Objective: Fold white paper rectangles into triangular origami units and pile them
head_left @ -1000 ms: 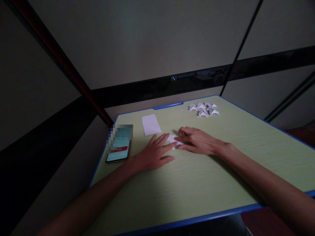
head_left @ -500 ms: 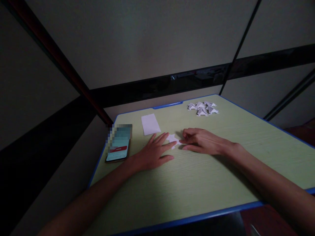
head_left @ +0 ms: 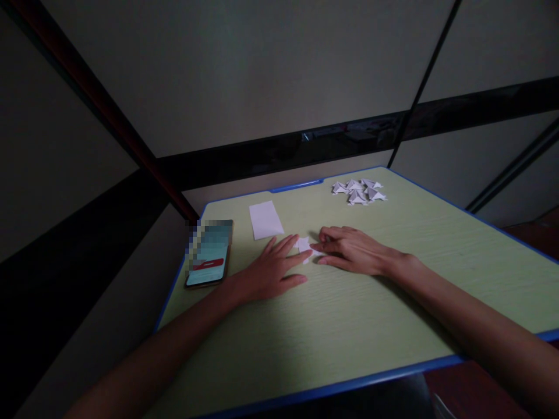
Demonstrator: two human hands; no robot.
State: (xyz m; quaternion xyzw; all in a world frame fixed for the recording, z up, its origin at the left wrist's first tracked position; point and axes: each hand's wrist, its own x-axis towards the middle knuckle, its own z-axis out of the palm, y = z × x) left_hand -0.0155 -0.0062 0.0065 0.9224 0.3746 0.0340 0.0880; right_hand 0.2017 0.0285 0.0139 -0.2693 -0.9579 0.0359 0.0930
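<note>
A small folded piece of white paper (head_left: 304, 244) with pointed corners lies flat on the table between my hands, partly covered by fingers. My left hand (head_left: 273, 272) rests flat and open, fingers spread. Its fingertips press on the near and left parts of the folded paper. On the other side, my right hand (head_left: 345, 250) touches the paper's right end with its index fingertip. That hand's thumb is stretched out apart from the index finger, while the other fingers are curled. Neither hand grips the paper.
A white paper sheet (head_left: 266, 220) lies behind my left hand. At left is a phone (head_left: 209, 256) with a lit screen. Several folded paper figures (head_left: 358, 196) stand at the back right. The pale table (head_left: 314, 343) has a blue edge; a panelled wall (head_left: 279, 70) rises behind it.
My right index finger slid right, toward the paper's tip, then came back left onto the paper. My left hand has stayed in place on it.
</note>
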